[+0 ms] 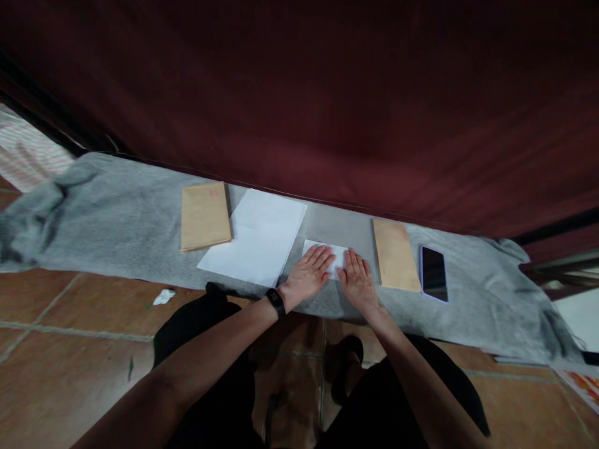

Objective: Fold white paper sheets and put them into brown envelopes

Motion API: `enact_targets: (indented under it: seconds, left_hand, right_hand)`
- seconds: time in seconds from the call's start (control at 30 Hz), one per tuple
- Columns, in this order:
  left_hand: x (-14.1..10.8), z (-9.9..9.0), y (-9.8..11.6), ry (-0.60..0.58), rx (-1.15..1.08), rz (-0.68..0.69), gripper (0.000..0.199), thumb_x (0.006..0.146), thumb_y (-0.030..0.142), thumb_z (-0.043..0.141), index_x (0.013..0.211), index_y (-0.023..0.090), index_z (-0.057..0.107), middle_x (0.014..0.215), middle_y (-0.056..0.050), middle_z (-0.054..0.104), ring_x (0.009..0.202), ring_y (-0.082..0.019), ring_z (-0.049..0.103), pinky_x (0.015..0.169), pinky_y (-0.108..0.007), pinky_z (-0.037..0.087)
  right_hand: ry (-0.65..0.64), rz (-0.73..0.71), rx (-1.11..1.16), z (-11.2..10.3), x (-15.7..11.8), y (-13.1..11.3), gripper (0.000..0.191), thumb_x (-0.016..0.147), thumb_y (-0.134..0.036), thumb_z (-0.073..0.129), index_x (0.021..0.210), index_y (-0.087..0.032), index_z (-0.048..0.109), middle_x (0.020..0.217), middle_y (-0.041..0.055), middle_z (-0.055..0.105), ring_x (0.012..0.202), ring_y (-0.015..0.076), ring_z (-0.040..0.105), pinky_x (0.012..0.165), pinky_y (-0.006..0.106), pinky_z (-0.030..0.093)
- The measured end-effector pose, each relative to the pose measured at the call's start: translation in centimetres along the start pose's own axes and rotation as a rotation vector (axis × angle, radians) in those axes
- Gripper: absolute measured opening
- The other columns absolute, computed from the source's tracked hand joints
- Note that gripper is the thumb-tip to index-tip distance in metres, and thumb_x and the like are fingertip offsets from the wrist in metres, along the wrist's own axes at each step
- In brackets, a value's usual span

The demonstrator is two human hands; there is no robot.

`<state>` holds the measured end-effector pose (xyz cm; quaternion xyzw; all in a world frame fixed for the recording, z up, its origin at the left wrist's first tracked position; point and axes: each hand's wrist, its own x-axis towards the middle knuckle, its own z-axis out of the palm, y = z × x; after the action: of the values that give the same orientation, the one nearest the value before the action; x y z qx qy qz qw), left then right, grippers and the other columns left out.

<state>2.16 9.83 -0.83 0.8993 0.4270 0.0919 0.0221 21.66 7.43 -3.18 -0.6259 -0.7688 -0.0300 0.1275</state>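
A small piece of white paper (337, 254), apparently folded, lies flat on the grey cloth in front of me. On its left part rests my left hand (309, 272), palm down with fingers stretched out. My right hand (359, 280) lies flat at its right edge, fingers extended. Larger white sheets (266, 234) are spread to the left of my hands. Partly over their left edge sits a stack of brown envelopes (204, 217). Right of my right hand is another brown envelope or thin stack (397, 255).
A phone (434, 274) with a dark screen lies beside the right envelope. Grey cloth (126, 212) covers the long narrow surface. Behind it hangs a dark red fabric (299, 112). A crumpled white scrap (163, 297) is on the tiled floor (93, 312).
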Motion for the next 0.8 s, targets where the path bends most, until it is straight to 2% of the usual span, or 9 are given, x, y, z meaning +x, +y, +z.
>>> enact_targets:
  seconds: [0.17, 0.27, 0.4, 0.53, 0.67, 0.8]
  left_hand:
    - [-0.5, -0.2, 0.5, -0.049, -0.089, 0.164, 0.056, 0.106, 0.039, 0.032, 0.155, 0.012, 0.035, 0.165, -0.011, 0.031, 0.155, -0.021, 0.022, 0.128, -0.043, 0.013]
    - [-0.6, -0.3, 0.5, -0.072, -0.119, 0.199, 0.057, 0.105, 0.041, 0.034, 0.155, 0.013, 0.034, 0.166, -0.011, 0.028, 0.155, -0.020, 0.020, 0.128, -0.042, 0.010]
    - [-0.3, -0.4, 0.3, -0.081, -0.136, 0.201, 0.055, 0.106, 0.040, 0.030, 0.156, 0.015, 0.034, 0.166, -0.009, 0.028, 0.155, -0.018, 0.020, 0.128, -0.042, 0.009]
    - [0.2, -0.3, 0.0, -0.067, -0.136, 0.193, 0.054, 0.107, 0.037, 0.026, 0.158, 0.017, 0.030, 0.166, -0.007, 0.028, 0.155, -0.015, 0.021, 0.127, -0.040, 0.011]
    - [1.1, 0.0, -0.3, -0.081, -0.129, 0.163, 0.054, 0.106, 0.033, 0.025, 0.157, 0.017, 0.032, 0.166, -0.007, 0.030, 0.154, -0.016, 0.022, 0.127, -0.040, 0.013]
    - [2.2, 0.7, -0.5, -0.089, -0.116, 0.138, 0.054, 0.105, 0.032, 0.025, 0.156, 0.017, 0.035, 0.165, -0.006, 0.032, 0.155, -0.017, 0.022, 0.127, -0.042, 0.014]
  right_hand:
    - [-0.041, -0.020, 0.015, -0.2, 0.3, 0.7, 0.056, 0.107, -0.034, 0.028, 0.156, -0.008, 0.035, 0.161, 0.0160, 0.037, 0.148, 0.0264, 0.036, 0.120, 0.047, 0.027]
    - [-0.077, -0.032, 0.041, -0.4, 0.5, 1.4, 0.055, 0.106, -0.032, 0.029, 0.156, -0.011, 0.036, 0.161, 0.0144, 0.039, 0.149, 0.0251, 0.036, 0.120, 0.046, 0.029]
    - [-0.094, -0.040, 0.050, -0.9, 0.3, 1.5, 0.054, 0.105, -0.029, 0.031, 0.154, -0.009, 0.040, 0.159, 0.0154, 0.041, 0.148, 0.0258, 0.037, 0.120, 0.047, 0.030]
    - [-0.105, -0.082, 0.024, -1.6, -1.1, 0.2, 0.052, 0.103, -0.025, 0.035, 0.152, -0.010, 0.043, 0.157, 0.0162, 0.044, 0.147, 0.0280, 0.039, 0.121, 0.051, 0.029]
    - [-0.101, -0.094, 0.012, -1.9, -2.7, -1.5, 0.055, 0.102, -0.029, 0.044, 0.150, -0.003, 0.044, 0.157, 0.0214, 0.042, 0.146, 0.0291, 0.040, 0.121, 0.047, 0.032]
    - [-0.079, -0.103, 0.007, -1.9, -3.7, -2.3, 0.059, 0.101, -0.036, 0.049, 0.147, 0.001, 0.047, 0.157, 0.0243, 0.041, 0.147, 0.0325, 0.038, 0.121, 0.048, 0.033]
